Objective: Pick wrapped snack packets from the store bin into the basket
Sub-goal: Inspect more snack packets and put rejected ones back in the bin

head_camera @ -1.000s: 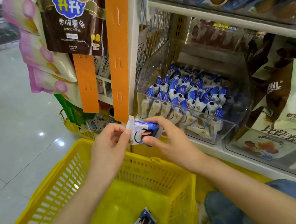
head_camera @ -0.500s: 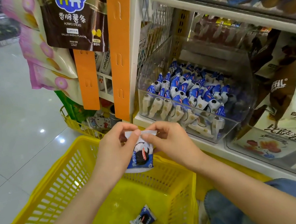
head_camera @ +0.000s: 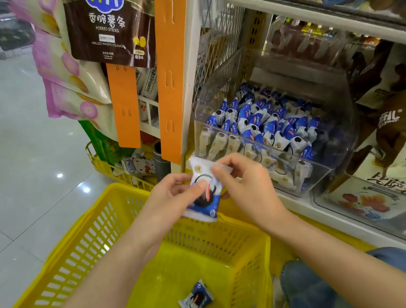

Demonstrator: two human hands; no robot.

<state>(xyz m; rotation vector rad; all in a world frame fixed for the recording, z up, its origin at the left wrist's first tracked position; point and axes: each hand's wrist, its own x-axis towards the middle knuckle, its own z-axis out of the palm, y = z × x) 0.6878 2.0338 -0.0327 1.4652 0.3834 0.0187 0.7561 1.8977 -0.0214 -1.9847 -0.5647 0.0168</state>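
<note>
A: Underfoot and around?

B: Shop aisle. Pale glossy floor tiles (head_camera: 23, 172) left of the yellow basket (head_camera: 86, 241), dotted with lamp reflections. White shelf (head_camera: 303, 208) right of the basket, carrying a clear bin (head_camera: 338, 144) just beyond the basket's far right corner. Orange strips (head_camera: 170, 69) hanging above the basket's far rim, with a brown potato-stick bag (head_camera: 108, 25) higher up. Blue-jeaned knee (head_camera: 311, 288) just beside the basket's right wall.

A: Hands?

B: Both raised over the basket's far rim, forearms reaching in from the near side. Left hand (head_camera: 171, 197) curled round the packet, thumb laid across its front, fingers behind. Right hand (head_camera: 245, 187) pinching the packet's upper edge between thumb and forefinger, other fingers loosely bent.

A: And the held packet (head_camera: 205, 196)?

B: Upright above the basket's far rim, clear of the plastic. White crimped top, blue lower half, and a dark round biscuit picture with a red streak in the middle. Slightly creased under the thumb.

A: Any inside the basket?

B: One matching packet (head_camera: 196, 300) lying flat on the basket floor, toward the near right corner, turned at an angle, apart from the walls. Many more packets (head_camera: 268, 121) heaped in the bin, beyond the basket and to its right. Blue-and-white fronts at the back, pale ends against the front wall.
</note>
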